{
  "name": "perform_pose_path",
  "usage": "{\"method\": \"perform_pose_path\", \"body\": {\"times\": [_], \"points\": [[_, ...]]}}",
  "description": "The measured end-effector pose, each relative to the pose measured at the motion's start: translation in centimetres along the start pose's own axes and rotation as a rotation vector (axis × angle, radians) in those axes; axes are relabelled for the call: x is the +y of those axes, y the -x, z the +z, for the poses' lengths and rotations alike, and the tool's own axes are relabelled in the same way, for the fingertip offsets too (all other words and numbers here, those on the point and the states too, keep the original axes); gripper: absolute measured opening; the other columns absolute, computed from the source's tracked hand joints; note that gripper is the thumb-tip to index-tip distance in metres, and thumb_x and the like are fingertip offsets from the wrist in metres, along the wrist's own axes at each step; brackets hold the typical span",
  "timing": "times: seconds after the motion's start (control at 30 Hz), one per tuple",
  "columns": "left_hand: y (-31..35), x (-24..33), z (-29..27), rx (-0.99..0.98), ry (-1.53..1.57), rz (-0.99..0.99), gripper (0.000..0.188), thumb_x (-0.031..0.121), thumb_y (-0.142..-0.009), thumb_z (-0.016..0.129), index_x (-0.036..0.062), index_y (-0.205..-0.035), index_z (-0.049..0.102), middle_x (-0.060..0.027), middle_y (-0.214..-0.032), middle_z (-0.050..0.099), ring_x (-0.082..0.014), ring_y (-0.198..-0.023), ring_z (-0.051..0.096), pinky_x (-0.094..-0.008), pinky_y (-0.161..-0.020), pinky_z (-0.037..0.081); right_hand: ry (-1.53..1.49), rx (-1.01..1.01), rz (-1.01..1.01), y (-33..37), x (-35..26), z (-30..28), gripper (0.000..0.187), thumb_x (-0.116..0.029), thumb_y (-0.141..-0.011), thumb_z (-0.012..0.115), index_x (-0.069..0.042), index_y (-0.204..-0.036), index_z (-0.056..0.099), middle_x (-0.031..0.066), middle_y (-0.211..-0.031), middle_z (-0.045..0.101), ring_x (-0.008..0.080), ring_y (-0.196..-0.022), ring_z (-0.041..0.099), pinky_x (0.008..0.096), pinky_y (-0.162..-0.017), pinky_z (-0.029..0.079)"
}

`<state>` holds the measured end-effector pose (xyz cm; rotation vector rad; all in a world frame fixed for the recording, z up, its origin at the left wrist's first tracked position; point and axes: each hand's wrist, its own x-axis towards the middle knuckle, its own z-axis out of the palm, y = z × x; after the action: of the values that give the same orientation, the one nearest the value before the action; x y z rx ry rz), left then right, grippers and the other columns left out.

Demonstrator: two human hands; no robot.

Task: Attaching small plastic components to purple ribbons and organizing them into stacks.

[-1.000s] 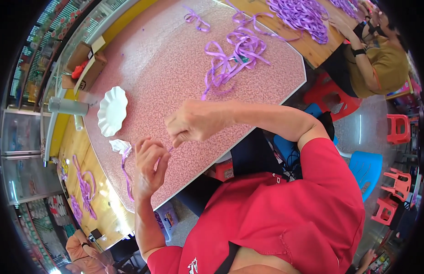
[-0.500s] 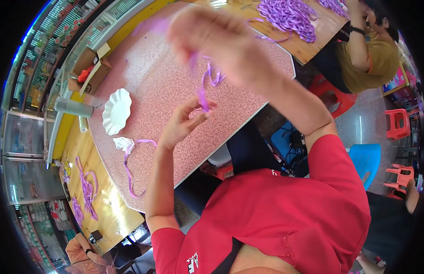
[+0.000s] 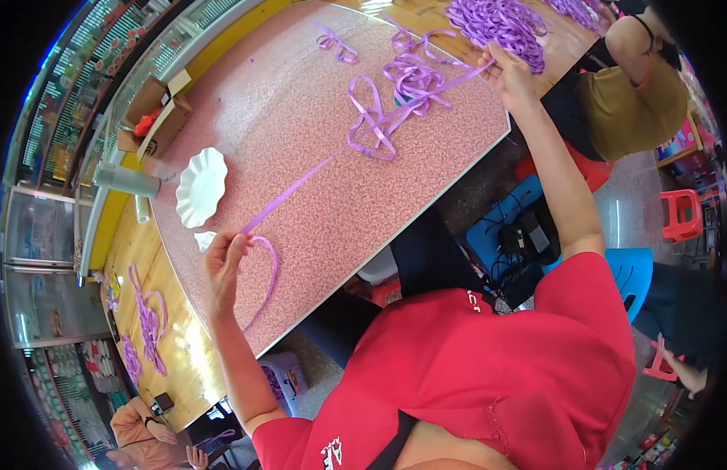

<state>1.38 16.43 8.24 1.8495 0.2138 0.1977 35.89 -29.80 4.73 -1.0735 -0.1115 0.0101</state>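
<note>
My left hand is closed over the table's left side, pinching a flat purple ribbon between thumb and fingers. One stretch of it runs up and right from the fingers; a looser length curves down toward the table's near edge. At the far right, my right hand pinches another taut stretch of purple ribbon, which leads into loose loops on the tabletop. Whether both hands hold one continuous ribbon I cannot tell. A crumpled white thing is partly hidden behind my left hand.
On the pink speckled table lie a scalloped white dish and a short purple ribbon piece. An open cardboard box and a grey-green cylinder stand left. A large ribbon heap lies far right, near a seated person.
My right hand has swung from above the table's middle out to the far right. My left hand has moved left and nearer. Ribbon now stretches from both hands, and the loops show on the table.
</note>
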Motion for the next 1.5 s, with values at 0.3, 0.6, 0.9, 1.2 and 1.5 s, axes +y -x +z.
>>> {"method": "perform_pose_path", "body": {"times": [0.3,0.6,0.9,1.2,1.5], "points": [[2.0,-1.0,-1.3,0.047,0.026,-0.008,0.016,0.019,-0.101,0.058,0.0048,-0.097,0.064,-0.0002,-0.084,0.061,-0.0079,-0.083,0.055,-0.025,-0.081,0.041,1.485,0.125,-0.391,-0.3,1.4,-1.3,0.035,-0.028,-0.092,0.068,-0.005,-0.119,0.067,0.0114,-0.099,0.07,0.0262,-0.093,0.068,0.0365,-0.083,0.053],[-0.4,4.1,7.7,-0.177,-0.033,-0.004,0.023,0.021,-0.102,0.057,-0.0005,-0.103,0.065,-0.0013,-0.085,0.064,-0.0084,-0.083,0.058,-0.0258,-0.077,0.047,0.65,-0.847,-0.737,18.0,4.7,21.1,0.043,-0.017,-0.086,0.076,-0.003,-0.124,0.063,0.0148,-0.114,0.068,0.0286,-0.107,0.065,0.0391,-0.095,0.05],[0.9,1.8,6.0,-0.08,0.148,-0.005,0.027,0.027,-0.103,0.057,0.0006,-0.1,0.063,-0.002,-0.084,0.064,-0.0088,-0.08,0.058,-0.0247,-0.076,0.048,0.597,-1.035,-0.423,18.2,6.2,21.6,0.018,-0.007,-0.084,0.075,-0.001,-0.1,0.071,0.0098,-0.088,0.066,0.0195,-0.079,0.064,0.0322,-0.066,0.049],[0.9,2.2,7.3,-0.057,0.121,0.037,0.031,0.029,-0.105,0.053,-0.0001,-0.1,0.063,-0.0032,-0.084,0.064,-0.0107,-0.082,0.06,-0.0272,-0.08,0.048,0.575,-1.015,-0.416,18.5,6.0,22.8,0.013,-0.005,-0.087,0.072,0.0,-0.099,0.069,0.0083,-0.085,0.064,0.0175,-0.074,0.061,0.0314,-0.064,0.046],[-0.3,1.8,9.0,-0.055,0.065,-0.038,0.065,0.051,-0.107,0.033,0.0009,-0.082,0.066,-0.0055,-0.073,0.062,-0.0112,-0.071,0.055,-0.0266,-0.069,0.044,0.675,-1.023,-0.724,18.0,6.0,22.5,0.01,-0.002,-0.085,0.07,-0.001,-0.094,0.066,0.0094,-0.088,0.064,0.0232,-0.077,0.063,0.0344,-0.066,0.049]]}}
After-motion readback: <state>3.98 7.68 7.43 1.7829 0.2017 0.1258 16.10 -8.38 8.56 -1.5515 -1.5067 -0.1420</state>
